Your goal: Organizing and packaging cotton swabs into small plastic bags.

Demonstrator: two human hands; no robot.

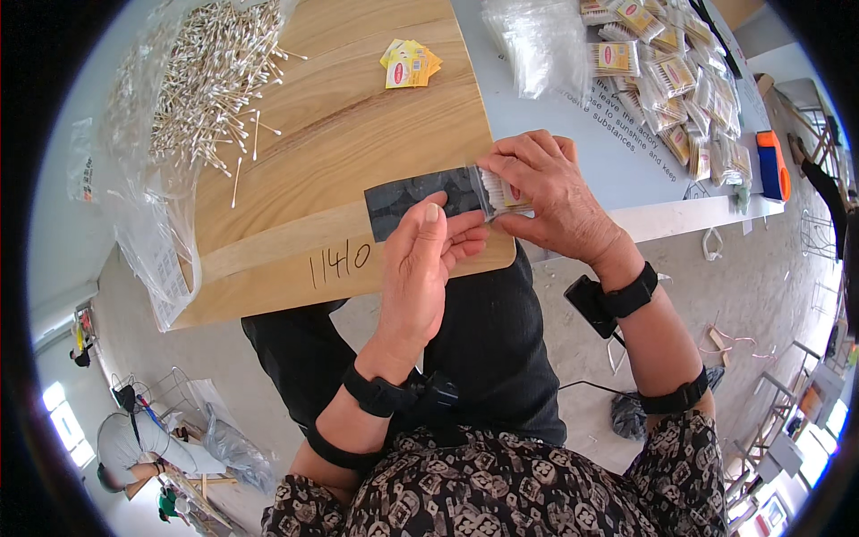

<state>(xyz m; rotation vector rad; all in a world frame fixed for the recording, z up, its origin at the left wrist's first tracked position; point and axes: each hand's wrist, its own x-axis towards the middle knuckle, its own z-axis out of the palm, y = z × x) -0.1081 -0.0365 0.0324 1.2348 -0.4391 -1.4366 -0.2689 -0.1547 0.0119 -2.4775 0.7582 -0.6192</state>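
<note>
My right hand (557, 192) grips a small clear bag of cotton swabs (494, 190) with a yellow card inside, thumb below and fingers above. The bag lies across the right end of a flat dark strip (394, 204) on the wooden board. My left hand (420, 264) lies over the strip's lower edge, thumb raised and fingers stretched toward the bag. Its fingertips come close to the bag's left end; whether they touch it I cannot tell.
Loose cotton swabs (210, 76) spill from a big plastic bag (134, 170) on the wooden board (349, 98). Yellow cards (410, 68) lie farther back. On the grey table sit clear empty bags (537, 45), a pile of filled packs (671, 76) and a blue-and-orange tape dispenser (771, 166).
</note>
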